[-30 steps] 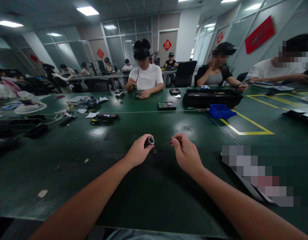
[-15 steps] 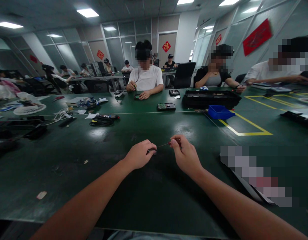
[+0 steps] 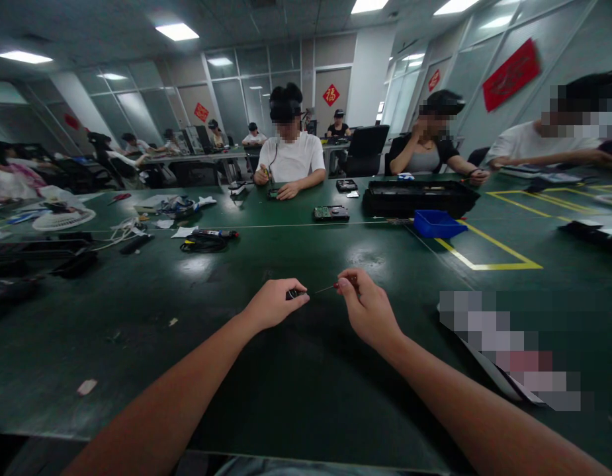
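Near the middle of the green table [image 3: 296,370], my left hand [image 3: 276,305] is closed around a small dark object [image 3: 296,293], mostly hidden by the fingers; its kind does not show. My right hand [image 3: 368,304] grips a screwdriver [image 3: 337,285] by its red handle, with the thumb along the side. The thin metal shaft points left toward the dark object. A small gap seems to lie between the tip and that object, though contact is hard to judge.
Beyond my hands lie a hard drive [image 3: 330,213], a blue bin [image 3: 438,223], a long black casing [image 3: 419,197] and a coiled black cable [image 3: 204,242]. A blurred-out sheet [image 3: 504,350] is at right. Across the table, a person in a white shirt [image 3: 290,158] works on a small board.
The fingers of my left hand have shifted, so more of the dark object shows between them. My right hand and the screwdriver stay almost in place. The view has turned very slightly.
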`<state>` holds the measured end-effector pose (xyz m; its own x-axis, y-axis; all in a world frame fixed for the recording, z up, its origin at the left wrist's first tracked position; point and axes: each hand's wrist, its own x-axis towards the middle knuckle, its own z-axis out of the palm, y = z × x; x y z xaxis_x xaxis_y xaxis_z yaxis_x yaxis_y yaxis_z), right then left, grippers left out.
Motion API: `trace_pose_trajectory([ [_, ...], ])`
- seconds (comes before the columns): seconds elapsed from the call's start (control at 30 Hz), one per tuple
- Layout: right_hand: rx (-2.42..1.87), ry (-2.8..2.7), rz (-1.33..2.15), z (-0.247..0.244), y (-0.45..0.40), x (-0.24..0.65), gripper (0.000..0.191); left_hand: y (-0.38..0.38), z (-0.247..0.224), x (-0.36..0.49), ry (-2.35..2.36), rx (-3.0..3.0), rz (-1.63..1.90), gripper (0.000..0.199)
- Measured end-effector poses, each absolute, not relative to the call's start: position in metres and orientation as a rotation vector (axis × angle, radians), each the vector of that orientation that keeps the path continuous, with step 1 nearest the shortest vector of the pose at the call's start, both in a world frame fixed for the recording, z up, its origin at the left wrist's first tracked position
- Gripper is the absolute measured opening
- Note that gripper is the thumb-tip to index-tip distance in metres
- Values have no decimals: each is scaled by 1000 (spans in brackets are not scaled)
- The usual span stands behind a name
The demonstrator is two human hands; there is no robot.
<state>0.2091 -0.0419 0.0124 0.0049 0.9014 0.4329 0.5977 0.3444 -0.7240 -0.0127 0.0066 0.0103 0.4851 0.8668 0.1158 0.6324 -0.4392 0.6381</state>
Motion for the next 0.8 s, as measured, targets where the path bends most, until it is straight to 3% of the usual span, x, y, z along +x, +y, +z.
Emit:
trace_pose_trajectory([
  [0.2,-1349,-1688,429,12,-41,210,17,2,24,-9,1134,1858,872,25],
  [0.4,-1357,-1697,473,13,-42,210,18,7,42,-26,953,1048,1214,20],
  [0.67,-1349,-1715,491,12,-43,208,18,12,53,-124,1064,558,1453,10],
  [0.8,-1353,-1717,496,13,-42,208,17,9,62,-190,1300,549,1622,19],
])
